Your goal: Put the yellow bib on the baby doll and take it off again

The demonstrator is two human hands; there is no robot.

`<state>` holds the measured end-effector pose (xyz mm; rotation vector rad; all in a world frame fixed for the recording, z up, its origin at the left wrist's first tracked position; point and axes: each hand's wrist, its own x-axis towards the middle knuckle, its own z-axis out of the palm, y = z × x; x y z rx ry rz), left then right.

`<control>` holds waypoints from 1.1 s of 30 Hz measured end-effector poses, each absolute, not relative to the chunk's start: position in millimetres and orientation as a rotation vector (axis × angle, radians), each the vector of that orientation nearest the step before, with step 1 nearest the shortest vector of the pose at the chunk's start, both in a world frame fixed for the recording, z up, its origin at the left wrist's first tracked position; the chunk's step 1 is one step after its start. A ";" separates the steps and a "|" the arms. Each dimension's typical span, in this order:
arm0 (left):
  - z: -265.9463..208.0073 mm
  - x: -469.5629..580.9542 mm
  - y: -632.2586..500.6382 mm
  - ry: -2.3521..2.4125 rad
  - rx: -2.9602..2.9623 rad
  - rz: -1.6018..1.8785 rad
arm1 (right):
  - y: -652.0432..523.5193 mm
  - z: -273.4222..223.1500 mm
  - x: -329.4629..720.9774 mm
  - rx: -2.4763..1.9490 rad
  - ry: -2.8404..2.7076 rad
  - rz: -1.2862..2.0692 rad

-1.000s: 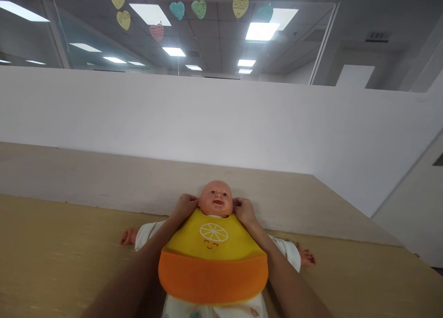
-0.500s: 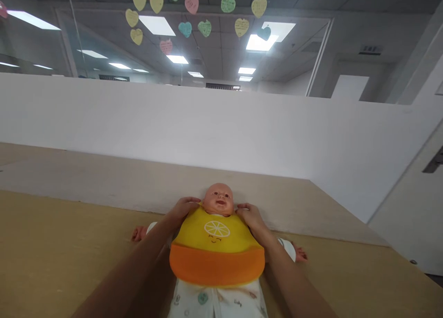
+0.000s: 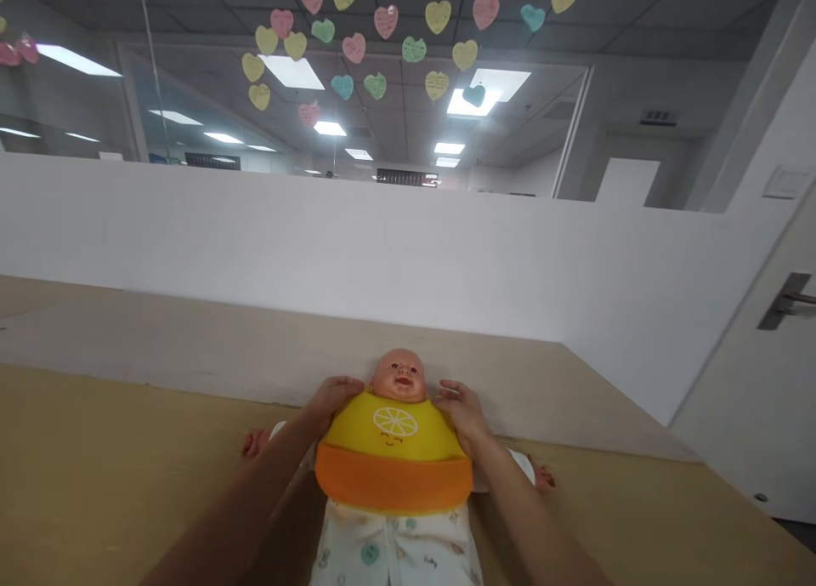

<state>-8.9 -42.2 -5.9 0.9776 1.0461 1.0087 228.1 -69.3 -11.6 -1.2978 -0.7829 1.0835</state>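
Observation:
A baby doll [image 3: 399,375] lies on its back on the table, arms spread, in white printed clothes [image 3: 382,552]. Over its chest is a yellow bib [image 3: 357,424] with a citrus slice print and an orange catch pocket along the bottom. My left hand [image 3: 332,399] has its fingers closed on the bib's upper edge, beside the doll's neck on the left. On the other side, my right hand [image 3: 464,412] pinches the opposite upper corner, with the index finger slightly raised. The bib's neck ends behind the doll are hidden.
The wooden table [image 3: 127,467] has a paler strip [image 3: 191,339] along its back. A low white wall [image 3: 319,246] topped by glass rises behind it, with heart-shaped notes on the pane. A door with a metal handle [image 3: 781,301] is at the right.
The camera view has tipped up slightly. Both hands stay at the bib's upper corners; the right index finger has lifted a little, and the bib's lower edge sits slightly higher.

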 end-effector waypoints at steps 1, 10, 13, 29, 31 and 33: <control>-5.8 -8.1 -42.4 1.044 0.970 1.011 | -67.2 -12.9 228.0 -1.301 -0.784 1.072; -8.2 -3.3 -44.9 1.085 0.959 1.095 | -56.4 -23.9 234.6 -1.323 -0.862 1.034; -9.0 -2.3 -44.3 1.091 1.009 1.099 | -57.3 -21.7 231.0 -1.263 -0.892 1.123; -10.4 -0.7 -39.4 1.112 1.026 1.110 | -50.7 -20.3 225.1 -1.246 -0.967 1.183; -8.6 -6.1 -42.9 1.103 1.003 1.124 | -55.2 -22.6 228.1 -1.300 -0.949 1.161; -5.8 -12.6 -46.7 1.128 1.023 1.100 | -61.4 -23.6 232.6 -1.327 -0.929 1.122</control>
